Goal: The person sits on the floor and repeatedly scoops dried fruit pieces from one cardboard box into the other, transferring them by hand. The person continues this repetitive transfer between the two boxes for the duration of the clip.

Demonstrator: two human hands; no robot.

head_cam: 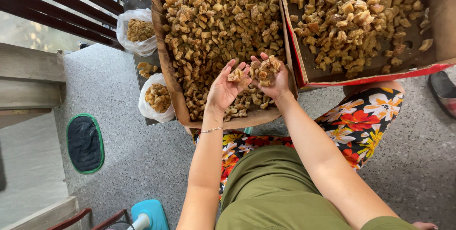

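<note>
1. While the left hand (pixel 224 87) is cupped open under a few fried crackling pieces (pixel 236 75), it should be kept level.
2. A heaped handful (pixel 266 68) is loosely cradled in the right hand (pixel 275 80), over the near edge of the left cardboard tray (pixel 166 68); it should be sorted there.

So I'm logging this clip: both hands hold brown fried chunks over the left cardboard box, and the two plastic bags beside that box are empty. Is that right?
Not quite. The head view shows the two plastic bags each holding brown chunks, not empty. The rest stands: left hand and right hand hold chunks over the left cardboard box.
</note>
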